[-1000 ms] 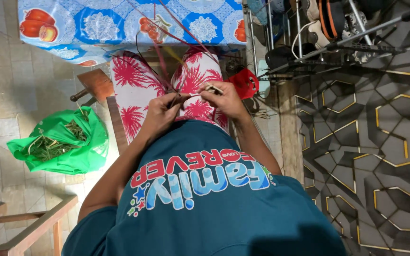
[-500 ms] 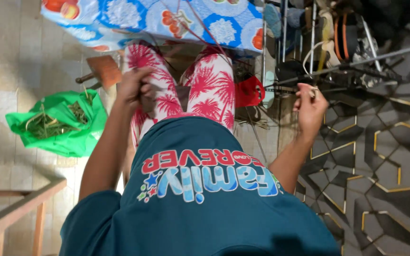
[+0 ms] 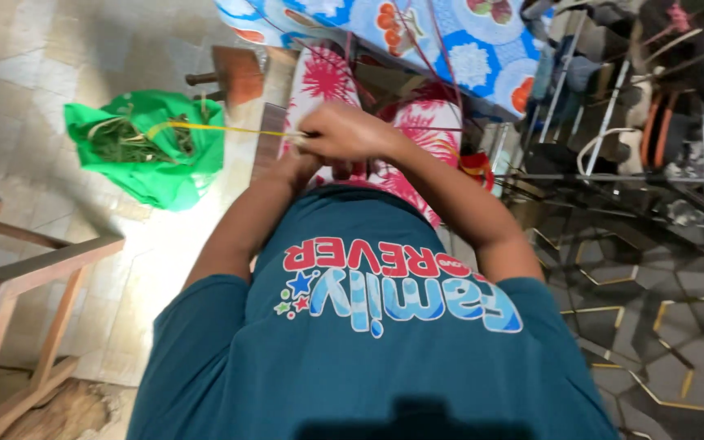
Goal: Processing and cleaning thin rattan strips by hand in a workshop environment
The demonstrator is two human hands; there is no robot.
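Note:
My right hand [image 3: 345, 130] is closed over my lap and pinches the end of a thin yellow strip [image 3: 222, 129]. The strip runs straight out to the left, toward a green bag [image 3: 152, 175]. Just beneath the right hand sits my left hand [image 3: 297, 163], mostly covered, with its fingers hidden. Both hands are together above my pink flowered trousers [image 3: 323, 77]. Thin dark strands [image 3: 425, 41] rise from the lap toward the cloth-covered table.
The green bag lies on the pale tiled floor at my left and holds dried leaf strips. A small wooden stool [image 3: 238, 72] stands beyond it. A wooden frame [image 3: 50, 265] is near left. A blue patterned tablecloth [image 3: 450, 57] hangs ahead. A cluttered metal rack [image 3: 613, 130] stands right.
My right hand swung back from far out at the right and joined the left hand over my lap. The view has tilted left, and a yellow strip now stretches leftward from the hands.

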